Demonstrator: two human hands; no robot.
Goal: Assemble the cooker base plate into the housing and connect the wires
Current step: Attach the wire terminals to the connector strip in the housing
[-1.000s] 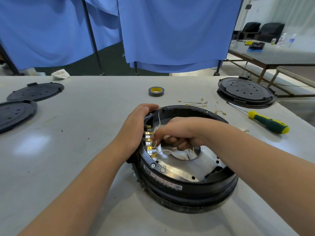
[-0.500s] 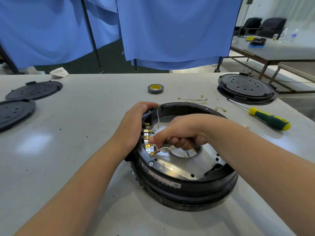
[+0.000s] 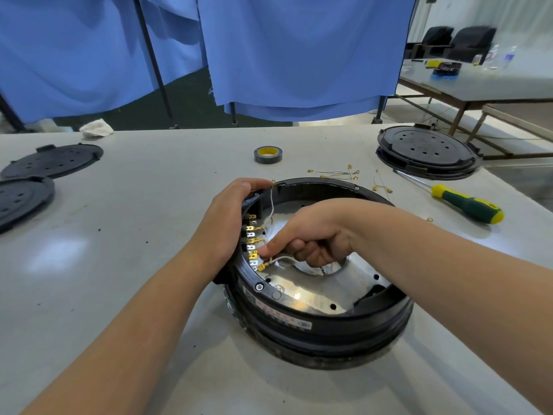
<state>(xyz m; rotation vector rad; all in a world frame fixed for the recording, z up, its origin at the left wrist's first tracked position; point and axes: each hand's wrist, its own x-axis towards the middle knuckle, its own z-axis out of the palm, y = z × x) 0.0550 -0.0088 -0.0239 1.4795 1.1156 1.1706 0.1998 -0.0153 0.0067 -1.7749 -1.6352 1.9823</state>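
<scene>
Blue curtains [image 3: 299,55] on dark stands are hung behind a pale grey table [image 3: 134,265], and a second table [image 3: 493,85] with dark chairs is seen at the far right.

In the head view, the round black housing [image 3: 323,327] is set on the table near the middle, slightly to the right. The shiny metal base plate [image 3: 317,290] is seated inside it, with a round hole at its middle. A row of brass terminals [image 3: 252,244] is fixed along the inner left wall of the housing.

The left hand [image 3: 223,226] is wrapped over the housing's left rim, with the thumb laid along the top edge and the fingers curled down the outside. The right hand [image 3: 311,238] is held over the plate, its fingers curled and its thumb pressed forward by the terminals; a white wire [image 3: 279,259] is pinched in it, and the wire's brass connector lies just below the thumb, beside the lowest terminals. A second thin wire [image 3: 271,202] is looped from the rim by the left thumb down towards the right hand.

A tape roll [image 3: 268,154] is placed beyond the housing. Loose wires [image 3: 338,173] with brass ends are scattered to its right, near a green-and-yellow screwdriver [image 3: 460,202]. Black lids [image 3: 426,151] are stacked at the far right, and two more black discs [image 3: 54,160] are laid at the far left. A crumpled white cloth [image 3: 95,128] is seen at the table's far edge.
</scene>
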